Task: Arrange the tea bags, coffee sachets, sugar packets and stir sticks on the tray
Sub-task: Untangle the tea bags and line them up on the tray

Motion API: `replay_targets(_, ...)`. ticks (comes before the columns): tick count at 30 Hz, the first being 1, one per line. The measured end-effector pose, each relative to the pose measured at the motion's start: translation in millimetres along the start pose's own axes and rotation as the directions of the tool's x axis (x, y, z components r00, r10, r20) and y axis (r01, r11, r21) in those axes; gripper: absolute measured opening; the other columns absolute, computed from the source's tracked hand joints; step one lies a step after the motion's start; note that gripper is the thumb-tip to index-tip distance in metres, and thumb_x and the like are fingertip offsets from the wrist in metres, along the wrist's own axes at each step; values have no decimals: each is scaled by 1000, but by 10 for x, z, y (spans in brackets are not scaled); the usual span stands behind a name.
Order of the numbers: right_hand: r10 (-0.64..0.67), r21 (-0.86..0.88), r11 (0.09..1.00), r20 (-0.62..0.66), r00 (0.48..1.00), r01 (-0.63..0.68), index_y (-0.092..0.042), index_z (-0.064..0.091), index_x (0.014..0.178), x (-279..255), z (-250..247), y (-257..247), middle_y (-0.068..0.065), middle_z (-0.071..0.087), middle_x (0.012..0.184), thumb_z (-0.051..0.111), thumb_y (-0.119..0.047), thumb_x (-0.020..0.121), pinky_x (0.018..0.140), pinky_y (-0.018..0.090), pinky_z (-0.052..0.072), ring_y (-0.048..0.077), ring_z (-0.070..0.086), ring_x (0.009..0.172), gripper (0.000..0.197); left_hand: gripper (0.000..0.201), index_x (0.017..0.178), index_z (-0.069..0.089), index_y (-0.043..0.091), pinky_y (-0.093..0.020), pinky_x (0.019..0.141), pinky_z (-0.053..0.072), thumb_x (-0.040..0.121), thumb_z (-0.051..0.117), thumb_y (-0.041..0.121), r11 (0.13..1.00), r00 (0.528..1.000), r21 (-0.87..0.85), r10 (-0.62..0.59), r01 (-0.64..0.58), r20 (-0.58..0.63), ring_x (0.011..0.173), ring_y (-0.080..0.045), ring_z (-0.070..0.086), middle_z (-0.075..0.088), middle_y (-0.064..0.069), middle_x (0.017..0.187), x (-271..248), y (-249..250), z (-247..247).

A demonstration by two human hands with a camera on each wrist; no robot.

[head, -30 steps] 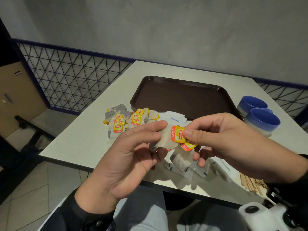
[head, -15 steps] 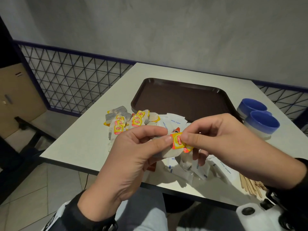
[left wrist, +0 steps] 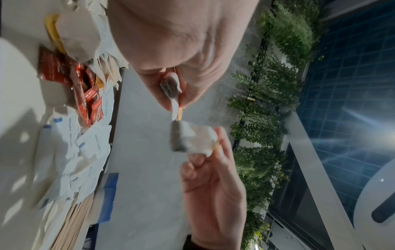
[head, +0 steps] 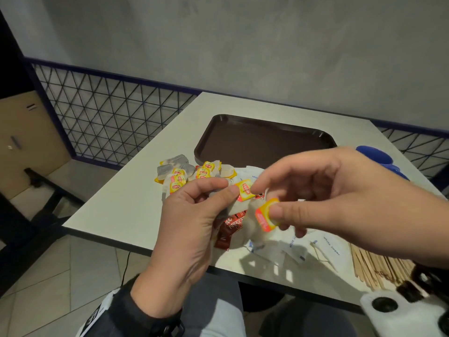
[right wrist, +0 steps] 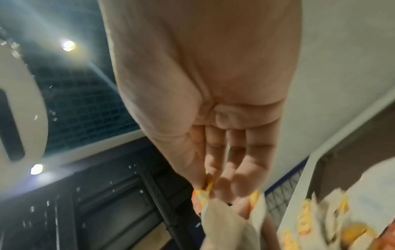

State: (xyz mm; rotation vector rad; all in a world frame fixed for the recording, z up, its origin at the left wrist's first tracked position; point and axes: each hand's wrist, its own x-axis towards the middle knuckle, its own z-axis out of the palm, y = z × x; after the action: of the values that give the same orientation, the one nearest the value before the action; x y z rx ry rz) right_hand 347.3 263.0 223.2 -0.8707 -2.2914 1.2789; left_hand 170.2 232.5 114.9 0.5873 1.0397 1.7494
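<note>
Tea bags: you pinch one in your left hand (head: pixel 194 215) and one in your right hand (head: pixel 323 193), up above the near desk (head: pixel 121 210), likely to pull them apart. Your tray (head: pixel 262 142) waits bare, farther back.

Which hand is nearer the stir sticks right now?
Right. The right hand is raised over the table's near right side, close above the stir sticks; the left hand is farther left, past the coffee sachets.
</note>
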Motion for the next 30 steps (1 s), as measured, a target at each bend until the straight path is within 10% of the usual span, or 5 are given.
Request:
replay_targets(7, 69, 130, 990, -110, 991, -55, -6, 78, 95, 250, 69, -11, 17, 74, 82, 75, 3, 82, 56, 25, 55, 21, 66, 68, 16, 32, 123, 68, 2, -45, 87, 54, 92, 62, 5, 978, 992, -179, -99, 111, 74, 101, -38, 65, 66, -30, 125, 23, -73, 81)
replay_targets(14, 144, 35, 990, -253, 957, -140, -6, 78, 86, 326, 163, 115, 23, 72, 79, 76, 3, 83, 61, 31, 59, 23, 66, 62, 10, 16, 91, 78, 4, -26, 62, 61, 82, 70, 15, 973, 995, -204, -99, 103, 28, 77, -16, 73, 77, -15, 91, -26, -2, 39)
replay_targets(18, 162, 74, 986, -260, 952, -148, -3, 77, 88, 349, 159, 100, 26, 72, 81, 75, 6, 83, 59, 28, 60, 24, 68, 61, 11, 39, 114, 70, -6, -44, 94, 58, 98, 59, 27, 958, 993, -264, -119, 110, -19, 108, -32, 71, 71, -26, 117, -41, -24, 26)
replay_targets(25, 201, 135, 977, -304, 931, -167, 0, 75, 91, 397, 135, 111, 31, 71, 83, 76, 4, 83, 64, 35, 62, 25, 67, 62, 9, 40, 110, 74, -2, -25, 63, 60, 75, 71, 19, 958, 996, -283, -15, 39, 85, 79, -17, 75, 78, -15, 95, -95, -11, 36)
replay_targets(30, 221, 165, 971, -332, 917, -174, -5, 73, 98, 396, 181, 154, 28, 69, 85, 78, 1, 82, 64, 35, 62, 28, 69, 65, 18, 41, 111, 73, -2, -23, 65, 59, 70, 73, 1, 974, 996, -225, 49, -31, 76, 82, -24, 76, 77, -20, 99, -85, -26, 0)
